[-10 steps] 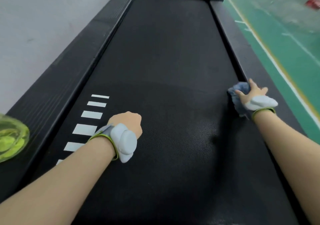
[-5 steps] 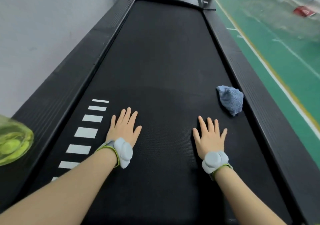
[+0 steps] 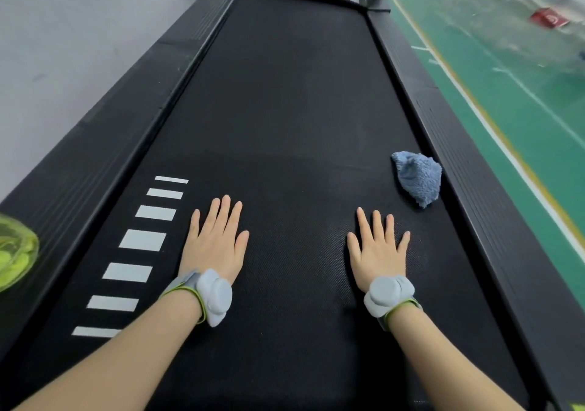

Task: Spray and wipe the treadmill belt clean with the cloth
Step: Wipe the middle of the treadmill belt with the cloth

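Blue cloth (image 3: pixel 418 177) loose by belt (image 3: pixel 291 109) rt edge; L hand (image 3: pixel 217 244) & R hand (image 3: pixel 378 249) flat on belt, fingers straight, holding nothing

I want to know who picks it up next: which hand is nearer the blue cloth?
The right hand. It lies flat on the belt, just short of the blue cloth and to its left; the left hand lies flat much farther left.

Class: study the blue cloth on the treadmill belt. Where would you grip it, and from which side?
Probably pinch the blue cloth by its raised folds, from above, with the right hand lying nearest: it sits crumpled in a heap on the treadmill belt.
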Demonstrator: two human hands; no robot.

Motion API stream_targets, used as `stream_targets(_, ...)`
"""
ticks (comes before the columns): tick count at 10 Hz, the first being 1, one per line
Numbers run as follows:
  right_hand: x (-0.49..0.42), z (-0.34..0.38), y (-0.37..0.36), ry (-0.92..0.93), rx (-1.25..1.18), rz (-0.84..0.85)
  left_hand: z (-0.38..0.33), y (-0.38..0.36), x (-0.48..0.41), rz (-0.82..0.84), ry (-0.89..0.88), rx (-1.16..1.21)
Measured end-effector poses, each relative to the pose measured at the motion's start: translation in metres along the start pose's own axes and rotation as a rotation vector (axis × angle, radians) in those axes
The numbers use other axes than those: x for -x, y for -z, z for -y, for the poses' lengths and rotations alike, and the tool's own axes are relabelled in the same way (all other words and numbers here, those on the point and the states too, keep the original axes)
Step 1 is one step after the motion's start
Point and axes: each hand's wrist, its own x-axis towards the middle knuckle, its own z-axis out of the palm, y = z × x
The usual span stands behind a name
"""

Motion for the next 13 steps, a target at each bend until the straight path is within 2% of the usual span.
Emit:
stream_targets(7,0.033,-0.006,-0.001,-0.002,0.005,0.007,-0.001,-0.002,0.029,-0.067,0.003,-0.026)
stream_targets(13,0.098,-0.017,-0.001,0.009,0.015,0.019,-0.001,0.005,0.094,-0.09,-0.003,-0.047)
